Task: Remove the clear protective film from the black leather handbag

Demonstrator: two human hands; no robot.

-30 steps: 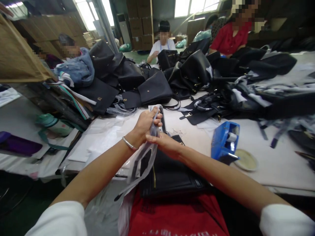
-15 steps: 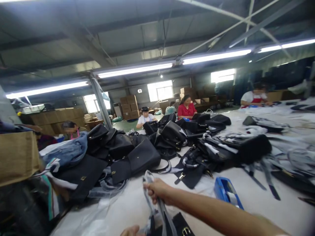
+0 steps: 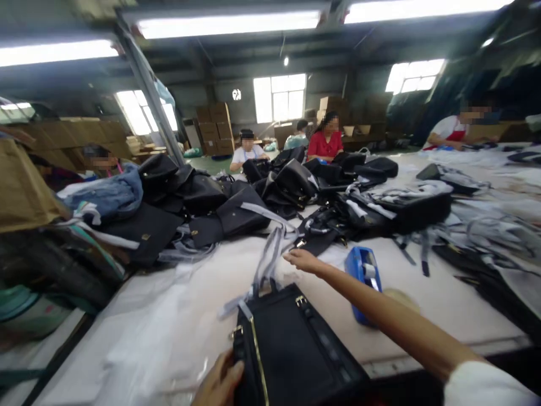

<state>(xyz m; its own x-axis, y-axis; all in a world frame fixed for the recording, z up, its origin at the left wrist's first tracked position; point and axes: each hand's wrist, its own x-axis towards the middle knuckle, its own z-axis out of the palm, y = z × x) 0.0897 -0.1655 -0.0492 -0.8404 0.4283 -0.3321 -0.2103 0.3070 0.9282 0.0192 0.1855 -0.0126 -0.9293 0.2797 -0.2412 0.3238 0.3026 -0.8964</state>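
A black backpack (image 3: 296,344) with a gold zipper and gold buckles lies at the near edge of the table, partly cut off below. My left hand (image 3: 222,379) grips its left side, thumb on the near face and the other fingers mostly hidden. Straps wrapped in clear-grey film (image 3: 269,256) stretch away from the backpack's top onto the table. My right hand (image 3: 303,261) is just right of these straps, fingers stretched out and slightly blurred, seemingly apart from them. A blue tape dispenser (image 3: 364,282) stands right of my right hand, beside my forearm.
Black bags (image 3: 245,211) are heaped across the far side of the table. More bags with wrapped straps (image 3: 409,206) lie to the right. White sheets (image 3: 143,332) cover the left part. A cardboard box (image 3: 25,186) stands far left. Several people sit beyond the table.
My right hand has let go of the wrapped straps, which now lie extended on the table. The view has tilted down, and more of the backpack shows, with my left hand on its side.
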